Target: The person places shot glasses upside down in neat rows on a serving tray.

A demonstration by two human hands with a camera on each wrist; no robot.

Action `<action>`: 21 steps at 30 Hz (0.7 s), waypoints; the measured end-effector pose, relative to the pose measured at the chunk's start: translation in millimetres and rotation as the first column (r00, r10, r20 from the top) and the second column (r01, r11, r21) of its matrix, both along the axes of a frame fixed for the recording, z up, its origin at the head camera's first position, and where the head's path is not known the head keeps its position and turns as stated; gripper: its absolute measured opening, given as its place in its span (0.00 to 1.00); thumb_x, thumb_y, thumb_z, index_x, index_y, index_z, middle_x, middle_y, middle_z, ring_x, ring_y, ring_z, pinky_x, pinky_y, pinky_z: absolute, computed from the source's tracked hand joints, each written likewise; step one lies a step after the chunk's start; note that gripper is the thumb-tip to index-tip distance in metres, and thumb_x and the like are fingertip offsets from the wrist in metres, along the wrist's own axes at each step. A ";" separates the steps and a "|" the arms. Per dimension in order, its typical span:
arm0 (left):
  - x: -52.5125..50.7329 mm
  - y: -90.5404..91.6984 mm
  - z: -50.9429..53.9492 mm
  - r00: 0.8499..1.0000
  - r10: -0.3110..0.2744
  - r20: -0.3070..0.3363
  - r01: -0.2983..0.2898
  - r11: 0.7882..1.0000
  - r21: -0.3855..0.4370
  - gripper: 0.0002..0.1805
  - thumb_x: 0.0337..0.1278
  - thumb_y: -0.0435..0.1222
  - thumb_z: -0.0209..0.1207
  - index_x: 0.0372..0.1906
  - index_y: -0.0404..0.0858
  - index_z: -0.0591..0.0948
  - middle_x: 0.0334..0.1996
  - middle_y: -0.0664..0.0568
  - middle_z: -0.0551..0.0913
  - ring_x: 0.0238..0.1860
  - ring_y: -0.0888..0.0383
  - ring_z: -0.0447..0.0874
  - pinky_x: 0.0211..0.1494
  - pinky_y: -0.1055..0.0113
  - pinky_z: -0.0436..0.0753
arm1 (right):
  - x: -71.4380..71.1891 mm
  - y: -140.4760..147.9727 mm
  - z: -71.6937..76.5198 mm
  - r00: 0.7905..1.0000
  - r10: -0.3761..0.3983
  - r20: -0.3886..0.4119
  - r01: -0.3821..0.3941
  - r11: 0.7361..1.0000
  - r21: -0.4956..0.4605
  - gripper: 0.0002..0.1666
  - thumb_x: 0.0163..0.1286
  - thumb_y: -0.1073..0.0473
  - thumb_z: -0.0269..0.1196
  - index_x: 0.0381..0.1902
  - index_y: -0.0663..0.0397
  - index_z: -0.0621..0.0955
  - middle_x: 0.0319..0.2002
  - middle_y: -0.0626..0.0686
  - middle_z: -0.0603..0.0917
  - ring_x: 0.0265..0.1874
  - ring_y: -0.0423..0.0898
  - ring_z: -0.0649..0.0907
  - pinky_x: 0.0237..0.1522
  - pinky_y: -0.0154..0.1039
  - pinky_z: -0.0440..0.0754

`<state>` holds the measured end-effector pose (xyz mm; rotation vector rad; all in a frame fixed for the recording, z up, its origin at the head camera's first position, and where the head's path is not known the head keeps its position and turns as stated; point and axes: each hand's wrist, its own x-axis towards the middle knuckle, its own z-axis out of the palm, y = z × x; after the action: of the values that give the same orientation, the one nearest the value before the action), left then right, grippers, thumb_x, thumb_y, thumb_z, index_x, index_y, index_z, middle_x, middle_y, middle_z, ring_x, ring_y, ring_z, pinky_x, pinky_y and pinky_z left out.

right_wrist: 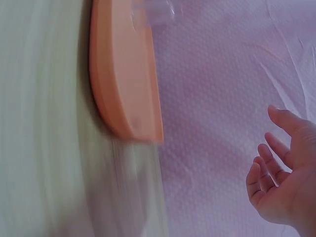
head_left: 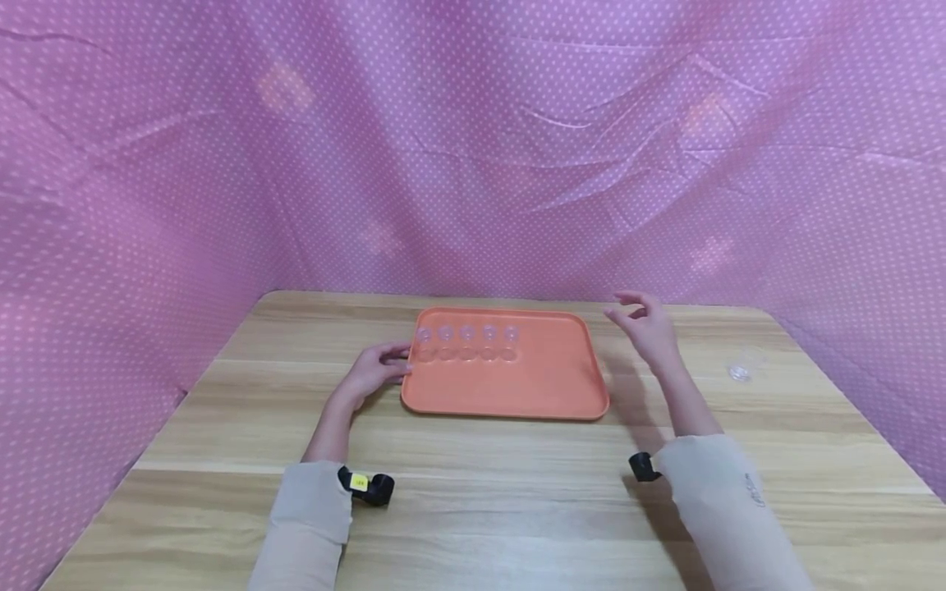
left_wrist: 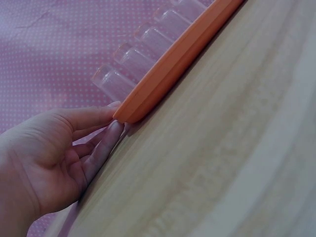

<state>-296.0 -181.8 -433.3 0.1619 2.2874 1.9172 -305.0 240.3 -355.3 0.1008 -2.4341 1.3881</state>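
Note:
An orange tray (head_left: 554,369) lies on the table with several small clear plastic cups (head_left: 467,343) standing upright in a row across its back left part. At the tray's left edge, my left hand (head_left: 373,373) pinches the rim (left_wrist: 133,106) between thumb and fingers. The near cup (left_wrist: 111,81) of the row stands just above that grip. My right hand (head_left: 650,332) is raised off the table, right of the tray, its fingers (right_wrist: 266,153) loosely bent and holding nothing.
To the right on the wooden table (head_left: 458,509) sits a clear plastic item (head_left: 739,373), too small to make out well. A pink dotted cloth (head_left: 473,164) hangs behind the table and along both sides.

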 end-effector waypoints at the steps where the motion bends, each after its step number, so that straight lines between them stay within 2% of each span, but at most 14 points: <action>1: 0.0 0.0 0.2 1.000 0.000 0.001 0.000 1.000 -0.007 0.28 0.55 0.23 0.56 0.62 0.23 0.64 0.54 0.32 0.70 0.41 0.53 0.78 0.45 0.65 0.82 | 1.6 6.1 0.4 1.000 -0.020 -0.003 0.020 1.000 -0.001 0.25 0.60 0.55 0.65 0.53 0.61 0.76 0.49 0.59 0.74 0.34 0.41 0.72 0.27 0.28 0.74; 7: 1.1 0.8 1.0 1.000 -0.001 0.002 0.001 1.000 -0.013 0.28 0.54 0.24 0.56 0.62 0.24 0.64 0.54 0.32 0.70 0.42 0.53 0.77 0.46 0.66 0.82 | 12.0 39.3 4.7 0.996 -0.093 -0.009 0.093 0.996 0.010 0.29 0.61 0.50 0.64 0.55 0.61 0.74 0.49 0.54 0.71 0.36 0.39 0.70 0.29 0.28 0.73; 13: 2.2 1.3 1.4 1.000 -0.008 0.000 0.008 1.000 0.001 0.28 0.54 0.24 0.56 0.62 0.24 0.64 0.54 0.32 0.69 0.41 0.54 0.77 0.46 0.66 0.82 | 27.6 70.9 9.6 0.993 -0.120 0.016 0.118 0.991 0.062 0.35 0.63 0.44 0.60 0.60 0.63 0.69 0.55 0.58 0.67 0.39 0.38 0.68 0.32 0.29 0.73; 21: 1.7 0.5 1.8 1.000 -0.009 -0.009 0.009 1.000 0.006 0.28 0.55 0.24 0.56 0.62 0.23 0.64 0.53 0.32 0.70 0.40 0.55 0.78 0.45 0.65 0.82 | 41.5 109.4 2.9 0.984 -0.177 0.035 0.173 0.982 0.081 0.37 0.64 0.43 0.58 0.62 0.63 0.66 0.57 0.61 0.66 0.37 0.33 0.67 0.30 0.25 0.72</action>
<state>-294.2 -181.3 -431.5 0.1818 2.2825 1.9226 -263.5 349.7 -352.4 -0.1231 -2.4645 1.2321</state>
